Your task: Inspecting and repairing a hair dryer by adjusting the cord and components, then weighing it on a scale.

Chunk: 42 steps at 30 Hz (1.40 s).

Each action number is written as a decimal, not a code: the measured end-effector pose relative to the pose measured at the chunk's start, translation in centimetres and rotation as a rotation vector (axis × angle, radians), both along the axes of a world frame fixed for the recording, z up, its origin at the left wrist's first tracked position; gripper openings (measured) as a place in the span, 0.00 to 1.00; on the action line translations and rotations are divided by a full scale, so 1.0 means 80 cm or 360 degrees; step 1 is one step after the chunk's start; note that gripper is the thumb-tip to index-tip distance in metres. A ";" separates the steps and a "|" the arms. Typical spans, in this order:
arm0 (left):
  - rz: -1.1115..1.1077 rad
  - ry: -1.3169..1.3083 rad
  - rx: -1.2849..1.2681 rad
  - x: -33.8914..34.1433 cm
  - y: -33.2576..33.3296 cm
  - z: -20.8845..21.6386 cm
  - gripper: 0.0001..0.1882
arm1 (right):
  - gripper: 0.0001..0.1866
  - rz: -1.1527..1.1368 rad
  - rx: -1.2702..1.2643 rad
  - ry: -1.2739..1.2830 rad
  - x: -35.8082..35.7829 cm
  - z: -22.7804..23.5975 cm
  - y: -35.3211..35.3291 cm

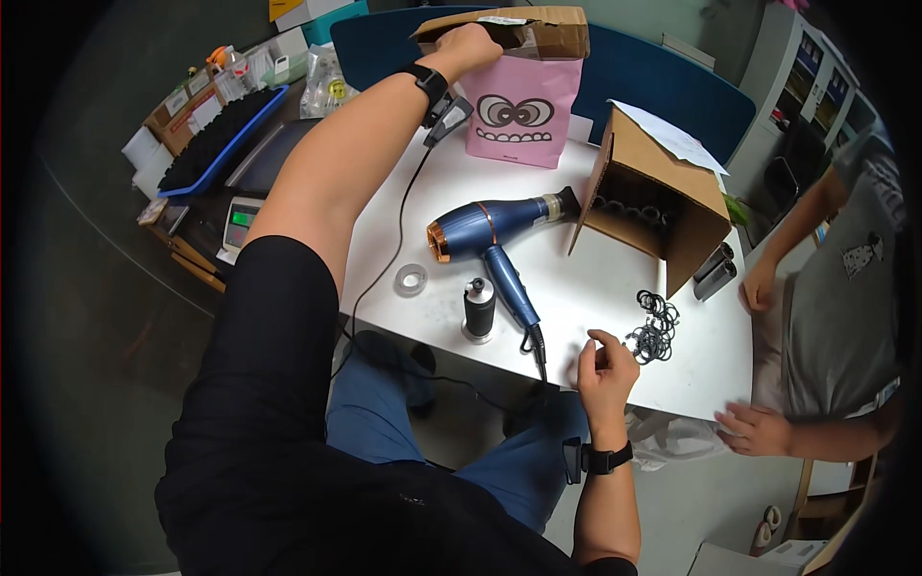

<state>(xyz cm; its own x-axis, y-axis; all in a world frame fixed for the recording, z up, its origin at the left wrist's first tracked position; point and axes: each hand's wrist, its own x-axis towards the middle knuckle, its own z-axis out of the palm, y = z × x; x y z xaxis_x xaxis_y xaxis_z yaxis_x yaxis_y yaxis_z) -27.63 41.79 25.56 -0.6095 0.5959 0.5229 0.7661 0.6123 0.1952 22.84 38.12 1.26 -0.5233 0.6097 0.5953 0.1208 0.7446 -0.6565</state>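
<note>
My left hand [468,48] reaches over the far edge of the table into an open cardboard box [557,36]. Its fingers are hidden by the box, which sits at the top of a pink paper bag [523,110] with a cartoon face. My right hand [608,374] hovers by the table's near edge, fingers loosely bent and thumb apart, with nothing visible in it. Just beyond it lies a pile of black rings [655,331]. Between my arms are a blue hair dryer [490,227], a black-and-silver cylinder [478,312] standing upright and a roll of clear tape [411,279].
An open cardboard box [672,173] with dark ring-like pieces inside stands at the right, beside dark cylinders [715,274]. A cabled grey device [449,122] leans near the bag. A blue tray [216,144] and scale [240,223] are left. Another person [840,298] stands right.
</note>
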 end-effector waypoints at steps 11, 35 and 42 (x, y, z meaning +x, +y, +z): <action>-0.0059 -0.0027 0.0218 -0.009 0.001 0.000 0.17 | 0.03 -0.0044 0.0001 0.0008 -0.008 0.007 -0.003; -0.1042 -0.0601 0.1022 0.182 -0.207 0.010 0.15 | 0.04 -0.0053 -0.0073 0.0015 -0.010 -0.021 0.005; -0.1296 -0.1391 0.0920 0.295 -0.341 -0.035 0.12 | 0.05 -0.0024 -0.0571 0.0122 0.001 -0.012 -0.006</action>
